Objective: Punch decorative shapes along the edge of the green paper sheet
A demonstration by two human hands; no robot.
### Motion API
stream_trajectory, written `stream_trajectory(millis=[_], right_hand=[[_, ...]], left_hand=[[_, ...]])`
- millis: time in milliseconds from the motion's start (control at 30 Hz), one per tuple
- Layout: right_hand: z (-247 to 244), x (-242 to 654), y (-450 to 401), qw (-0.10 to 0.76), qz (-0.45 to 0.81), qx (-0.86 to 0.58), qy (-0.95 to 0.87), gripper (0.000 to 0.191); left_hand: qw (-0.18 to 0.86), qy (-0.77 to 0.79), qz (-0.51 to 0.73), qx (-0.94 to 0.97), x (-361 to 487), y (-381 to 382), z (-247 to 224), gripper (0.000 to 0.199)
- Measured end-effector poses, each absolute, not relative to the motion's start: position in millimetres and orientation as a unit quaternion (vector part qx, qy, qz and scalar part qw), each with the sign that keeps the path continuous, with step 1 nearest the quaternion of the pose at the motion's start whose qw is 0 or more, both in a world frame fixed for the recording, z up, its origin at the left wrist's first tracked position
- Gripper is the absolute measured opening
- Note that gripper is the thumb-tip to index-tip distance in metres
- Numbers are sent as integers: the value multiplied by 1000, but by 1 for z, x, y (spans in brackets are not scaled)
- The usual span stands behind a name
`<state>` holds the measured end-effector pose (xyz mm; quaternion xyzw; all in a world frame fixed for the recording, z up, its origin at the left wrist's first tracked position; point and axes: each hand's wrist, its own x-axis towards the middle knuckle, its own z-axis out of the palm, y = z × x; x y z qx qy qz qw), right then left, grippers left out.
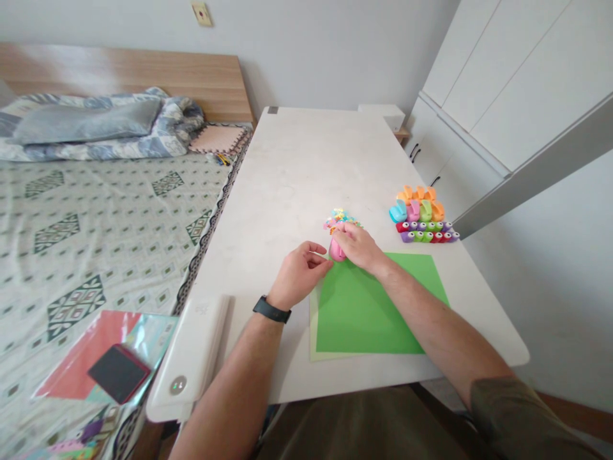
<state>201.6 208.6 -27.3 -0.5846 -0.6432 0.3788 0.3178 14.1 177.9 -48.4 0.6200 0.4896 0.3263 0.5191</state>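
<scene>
My right hand (pixel 357 246) is closed around a pink craft punch (pixel 337 250) at the far left corner of a green sheet of paper (pixel 368 313). Just left of the punch, my left hand (pixel 304 271) has its fingers curled, with a gap between thumb and forefinger; the thumb tip is close to the paper's corner. Beyond the punch lies a heap of small multicoloured paper cut-outs (pixel 339 216), partly hidden by my right hand. A paler sheet (pixel 313 338) shows under the left and front edges of the green one.
On the right stand rows of coloured craft punches (pixel 420 212) and small punches with eyes (pixel 426 233). A long white device (pixel 194 351) lies along the table's (pixel 306 153) left edge. On the bed (pixel 119 243), a dark phone-like object (pixel 119 373) rests on packaged paper (pixel 90 351).
</scene>
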Motion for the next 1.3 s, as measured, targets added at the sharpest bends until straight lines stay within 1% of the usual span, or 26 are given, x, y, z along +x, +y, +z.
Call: stream_trajectory(millis=[233, 500, 900, 1300], right_hand=[[-26, 201, 208, 319, 381, -591, -636, 23], [-24, 200, 207, 308, 352, -601, -648, 32], [-24, 196, 208, 298, 324, -622, -648, 41], [-27, 195, 209, 309, 305, -625, -649, 39]], left_hand=[[526, 490, 329, 613, 15, 176, -46, 34], [531, 492, 331, 605, 16, 175, -44, 37], [526, 494, 324, 611, 16, 176, -45, 35], [523, 493, 331, 611, 18, 176, -46, 33]])
